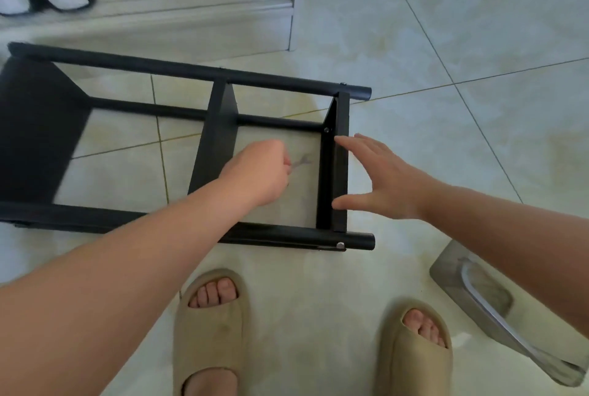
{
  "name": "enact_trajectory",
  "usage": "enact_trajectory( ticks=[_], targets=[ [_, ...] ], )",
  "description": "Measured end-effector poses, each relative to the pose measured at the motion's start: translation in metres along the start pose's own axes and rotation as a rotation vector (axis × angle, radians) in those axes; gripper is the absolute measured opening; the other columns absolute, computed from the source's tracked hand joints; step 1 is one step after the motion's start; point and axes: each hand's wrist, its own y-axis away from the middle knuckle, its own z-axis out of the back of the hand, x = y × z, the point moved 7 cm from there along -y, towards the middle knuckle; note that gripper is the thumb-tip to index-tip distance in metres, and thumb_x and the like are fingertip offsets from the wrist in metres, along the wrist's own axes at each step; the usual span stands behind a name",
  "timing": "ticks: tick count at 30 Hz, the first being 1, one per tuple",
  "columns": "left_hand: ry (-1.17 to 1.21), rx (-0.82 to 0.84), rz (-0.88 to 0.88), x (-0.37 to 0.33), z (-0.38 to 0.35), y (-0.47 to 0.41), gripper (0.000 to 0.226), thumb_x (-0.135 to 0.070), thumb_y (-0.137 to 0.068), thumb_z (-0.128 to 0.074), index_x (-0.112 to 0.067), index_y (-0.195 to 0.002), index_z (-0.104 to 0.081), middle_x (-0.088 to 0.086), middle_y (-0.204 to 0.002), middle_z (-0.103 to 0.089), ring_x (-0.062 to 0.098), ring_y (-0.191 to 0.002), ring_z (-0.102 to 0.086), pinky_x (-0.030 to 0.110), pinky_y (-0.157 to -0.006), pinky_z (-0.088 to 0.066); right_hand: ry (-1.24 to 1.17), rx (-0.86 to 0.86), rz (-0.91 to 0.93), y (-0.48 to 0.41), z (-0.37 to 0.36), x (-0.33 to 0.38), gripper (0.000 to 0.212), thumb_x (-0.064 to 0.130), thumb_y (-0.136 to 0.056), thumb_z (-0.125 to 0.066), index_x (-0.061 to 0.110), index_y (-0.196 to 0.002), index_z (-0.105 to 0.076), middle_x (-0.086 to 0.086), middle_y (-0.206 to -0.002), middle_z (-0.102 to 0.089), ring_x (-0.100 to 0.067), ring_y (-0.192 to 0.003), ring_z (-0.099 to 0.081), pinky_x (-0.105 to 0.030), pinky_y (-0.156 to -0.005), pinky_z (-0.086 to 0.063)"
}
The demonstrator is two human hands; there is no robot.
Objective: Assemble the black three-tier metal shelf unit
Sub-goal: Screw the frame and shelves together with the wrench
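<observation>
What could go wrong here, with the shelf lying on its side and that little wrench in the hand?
1. The left hand holds the small wrench by one end; it might slip out and drop onto the tiles.
2. The right hand is spread at the end shelf; fingers might get nipped if the shelf unit slides on the smooth floor.
3. Bare toes in the open slippers sit close to the lower post.

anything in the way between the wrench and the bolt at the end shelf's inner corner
Nothing visible. The wrench in the left hand has only bare floor between it and the bolt; the right hand is at the end shelf's outer side.
</observation>
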Motion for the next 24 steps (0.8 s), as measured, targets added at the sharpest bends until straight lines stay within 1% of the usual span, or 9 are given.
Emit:
enact_trajectory(
  ticks=[3,5,7,11,14,17,19,21,24],
  targets=[
    [-0.062,-0.104,-0.058,-0.025,0.035,-0.025,0.009,-0.018,-0.101,-0.045,-0.015,-0.105,-0.053,0.004,-0.097,-0.06,0.023,-0.087,-0.058,0.039,-0.071,-0.049,-0.004,-0.061,-0.105,-0.017,0.034,-0.013,0.097,0.05,-0.086,-0.073,0.029,-0.16,-0.014,0.001,-0.165,-0.024,-0.017,-0.153,-0.013,-0.04,-0.121,-0.02],
    [-0.097,-0.143,-0.095,-0.042,0.054,-0.047,0.01,-0.015,-0.101,-0.043,-0.01,-0.107,-0.05,0.005,-0.099,-0.054,0.025,-0.092,-0.052,0.037,-0.069,-0.039,0.006,-0.056,-0.152,-0.035,0.05,-0.023,0.096,0.047,-0.087,-0.073,0.03,-0.16,-0.014,0.001,-0.165,-0.023,-0.019,-0.153,-0.015,-0.043,-0.119,-0.024],
    [-0.138,-0.169,-0.095,-0.05,0.066,-0.07,0.011,-0.011,-0.099,-0.044,-0.008,-0.109,-0.048,0.007,-0.097,-0.052,0.028,-0.094,-0.05,0.037,-0.068,-0.037,0.042,-0.046,-0.165,-0.054,0.058,-0.031,0.097,0.047,-0.086,-0.075,0.031,-0.16,-0.014,0.004,-0.166,-0.021,-0.02,-0.153,-0.014,-0.046,-0.12,-0.025],
    [-0.15,-0.117,-0.047,-0.048,0.066,-0.128,0.013,-0.009,-0.099,-0.041,-0.004,-0.111,-0.044,0.006,-0.089,-0.05,0.018,-0.07,-0.046,0.032,-0.055,-0.032,0.072,-0.063,-0.193,-0.093,0.067,-0.05,0.099,0.051,-0.086,-0.073,0.028,-0.161,-0.013,0.004,-0.166,-0.019,-0.022,-0.152,-0.017,-0.048,-0.119,-0.027],
    [-0.172,-0.135,-0.027,-0.046,0.069,-0.155,0.013,-0.009,-0.1,-0.039,-0.005,-0.113,-0.041,0.009,-0.096,-0.052,0.015,-0.063,-0.042,0.031,-0.051,-0.026,0.02,-0.04,-0.208,-0.114,0.066,-0.062,0.096,0.058,-0.084,-0.072,0.027,-0.159,-0.021,0.002,-0.159,-0.032,-0.024,-0.144,-0.034,-0.041,-0.109,-0.035],
    [-0.187,-0.083,0.017,-0.036,0.061,-0.173,0.011,-0.013,-0.1,-0.045,-0.01,-0.108,-0.038,0.01,-0.093,-0.053,0.017,-0.063,-0.044,0.032,-0.052,-0.027,-0.01,-0.024,-0.204,-0.125,0.067,-0.068,0.089,0.063,-0.077,-0.076,0.025,-0.149,-0.04,0.001,-0.137,-0.048,-0.024,-0.122,-0.05,-0.038,-0.094,-0.043],
    [-0.231,-0.036,0.039,-0.03,0.051,-0.18,0.015,-0.017,-0.098,-0.051,-0.007,-0.102,-0.04,0.01,-0.106,-0.053,0.019,-0.064,-0.044,0.034,-0.053,-0.029,-0.022,-0.035,-0.199,-0.127,0.068,-0.07,0.086,0.064,-0.073,-0.078,0.024,-0.142,-0.046,0.002,-0.124,-0.05,-0.023,-0.111,-0.054,-0.038,-0.089,-0.045],
    [-0.169,-0.051,0.039,-0.029,0.05,-0.178,0.013,-0.016,-0.097,-0.049,-0.008,-0.102,-0.039,0.011,-0.104,-0.055,0.021,-0.068,-0.048,0.036,-0.057,-0.033,-0.041,-0.055,-0.191,-0.124,0.068,-0.068,0.085,0.062,-0.071,-0.08,0.023,-0.139,-0.047,0.004,-0.117,-0.048,-0.022,-0.105,-0.053,-0.037,-0.084,-0.044],
    [-0.064,-0.073,0.035,-0.035,0.056,-0.157,0.014,-0.014,-0.099,-0.036,-0.01,-0.112,-0.041,0.01,-0.097,-0.063,0.028,-0.087,-0.059,0.043,-0.075,-0.044,-0.058,-0.082,-0.177,-0.107,0.072,-0.058,0.087,0.062,-0.071,-0.081,0.022,-0.14,-0.045,0.004,-0.118,-0.045,-0.021,-0.102,-0.052,-0.035,-0.081,-0.042]
  ],
)
